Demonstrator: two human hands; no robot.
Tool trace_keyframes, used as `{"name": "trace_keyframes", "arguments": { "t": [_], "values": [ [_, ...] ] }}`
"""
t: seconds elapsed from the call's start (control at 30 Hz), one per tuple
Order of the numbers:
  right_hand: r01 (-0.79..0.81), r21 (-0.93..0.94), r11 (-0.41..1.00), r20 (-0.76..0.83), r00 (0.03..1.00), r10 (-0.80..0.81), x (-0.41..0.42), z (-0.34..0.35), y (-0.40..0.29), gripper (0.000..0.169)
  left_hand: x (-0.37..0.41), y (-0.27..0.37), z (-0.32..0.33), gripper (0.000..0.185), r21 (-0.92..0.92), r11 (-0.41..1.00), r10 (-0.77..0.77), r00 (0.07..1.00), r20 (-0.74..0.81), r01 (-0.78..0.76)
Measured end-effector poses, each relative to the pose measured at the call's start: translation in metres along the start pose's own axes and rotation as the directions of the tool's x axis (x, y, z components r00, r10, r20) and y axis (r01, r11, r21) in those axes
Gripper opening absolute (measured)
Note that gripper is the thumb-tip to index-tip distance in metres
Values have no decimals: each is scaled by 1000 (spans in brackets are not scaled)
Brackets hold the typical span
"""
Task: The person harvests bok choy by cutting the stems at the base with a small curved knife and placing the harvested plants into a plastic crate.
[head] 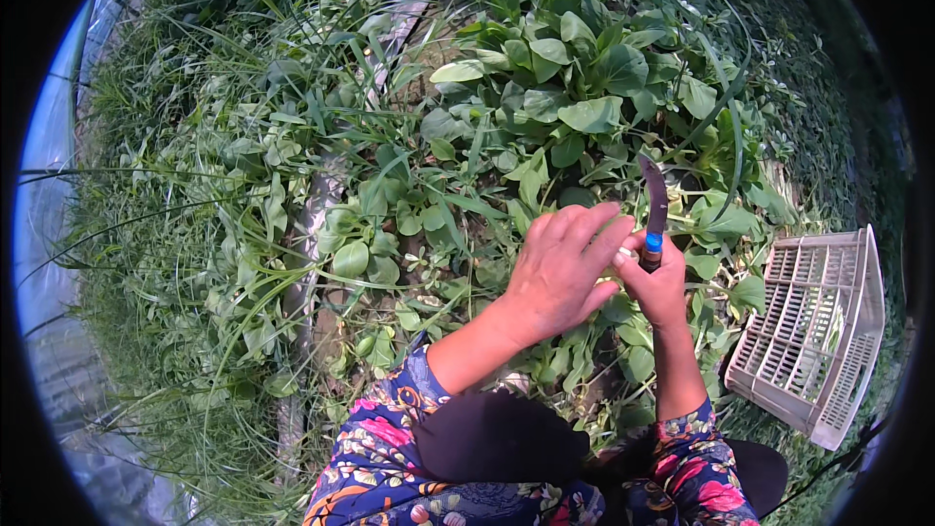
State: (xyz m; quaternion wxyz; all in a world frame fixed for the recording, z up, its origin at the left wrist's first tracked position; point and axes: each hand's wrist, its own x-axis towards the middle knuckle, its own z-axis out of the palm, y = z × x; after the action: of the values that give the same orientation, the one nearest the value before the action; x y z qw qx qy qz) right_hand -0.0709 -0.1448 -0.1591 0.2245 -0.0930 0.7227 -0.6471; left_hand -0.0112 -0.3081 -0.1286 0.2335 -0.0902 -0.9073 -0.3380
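My right hand [657, 285] grips the dark handle of a small knife with a curved blade [655, 197]. A blue band [654, 242] wraps the base of the blade, which points up and away from me. Close against it, my left hand [562, 263] reaches across with its fingertips at the right thumb and its own thumb held apart. A small pale piece [624, 254] shows between the two hands; which one holds it is unclear. My left palm is hidden. Leafy green vegetable plants [592, 117] grow just beyond the hands, with more leaves beneath them.
A pale slatted plastic crate [811, 329] lies tilted on the right, with some green visible through it. Tall grass and weeds [219, 248] crowd the left side. A greyish strip [321, 212] runs through the plants, and clear plastic sheeting [47, 234] borders the far left.
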Motion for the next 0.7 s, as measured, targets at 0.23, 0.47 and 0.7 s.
{"name": "trace_keyframes", "arguments": {
  "t": [0.23, 0.47, 0.7],
  "values": [
    [-179, -51, 983, -4, 984, 179, 33, 16, 46, 25, -12, -57, 24, 32, -4, 940, -326, 903, 281, 341],
    [-236, -514, 825, -165, 971, 174, 98, 33, 96, 37, 49, -120, 50, 41, 416, 877, -407, 833, 375, 242],
    [-216, -540, 814, -215, 970, 114, 134, 33, 108, 35, 63, -146, 64, 59, 501, 759, -638, 623, 452, 415]
  ]
}}
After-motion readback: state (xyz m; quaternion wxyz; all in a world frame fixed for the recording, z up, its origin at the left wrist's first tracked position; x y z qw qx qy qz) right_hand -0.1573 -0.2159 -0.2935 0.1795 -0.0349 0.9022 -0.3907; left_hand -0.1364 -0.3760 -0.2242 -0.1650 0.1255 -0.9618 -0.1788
